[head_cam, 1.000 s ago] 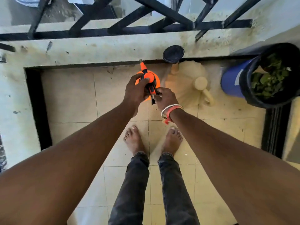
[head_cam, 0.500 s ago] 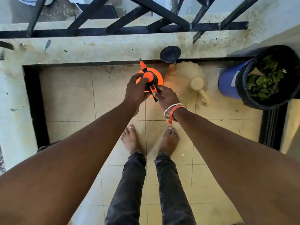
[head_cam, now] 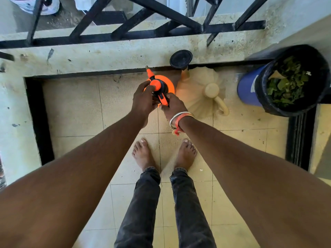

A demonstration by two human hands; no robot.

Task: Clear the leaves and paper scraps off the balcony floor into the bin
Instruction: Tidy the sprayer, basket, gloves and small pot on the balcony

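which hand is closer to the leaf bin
Right. The right hand grips the orange sprayer on the side facing the bin; the left hand holds its far side.

Bright, sharp daylight, soft shadows, wide-angle bending at the edges.

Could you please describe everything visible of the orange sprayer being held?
The orange sprayer looks plastic: a translucent orange round body, a black-and-orange pump head, a spout tipped by a brassy nozzle aimed at the balcony wall. Seen from above, it is upright beside the beige watering can. The left hand grips its head; the right hand holds its trigger lever.
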